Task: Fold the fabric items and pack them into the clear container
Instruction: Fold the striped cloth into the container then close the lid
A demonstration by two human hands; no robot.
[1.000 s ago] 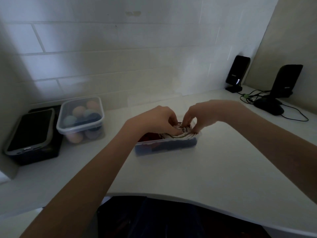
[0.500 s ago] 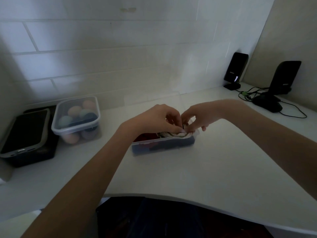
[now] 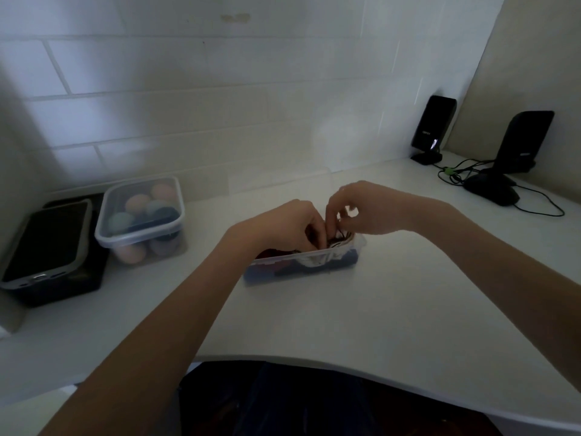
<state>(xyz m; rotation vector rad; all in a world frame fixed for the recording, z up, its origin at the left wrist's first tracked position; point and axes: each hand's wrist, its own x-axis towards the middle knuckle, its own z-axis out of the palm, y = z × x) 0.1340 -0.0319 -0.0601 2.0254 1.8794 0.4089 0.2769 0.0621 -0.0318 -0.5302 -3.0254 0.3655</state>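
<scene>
A small clear container (image 3: 284, 272) stands on the white counter in the middle of the view. It holds dark red and blue fabric, and a white patterned fabric (image 3: 323, 258) bulges at its right end. My left hand (image 3: 283, 228) reaches into the container with curled fingers pressing into the patterned fabric. My right hand (image 3: 361, 207) hovers just above the right end, its fingertips pinching the top of that same fabric. The fingers hide most of the fabric's top.
A lidded clear box of coloured balls (image 3: 143, 217) stands at the left. Beside it, a phone (image 3: 47, 240) lies on a black tray. Two black speakers (image 3: 434, 127) (image 3: 522, 143) and cables (image 3: 456, 176) sit at the back right. The counter's front edge (image 3: 345, 371) curves inward.
Both hands have stayed at the container's right end. My right hand has lifted slightly, its fingers now spread above the fabric. The view has tilted a little.
</scene>
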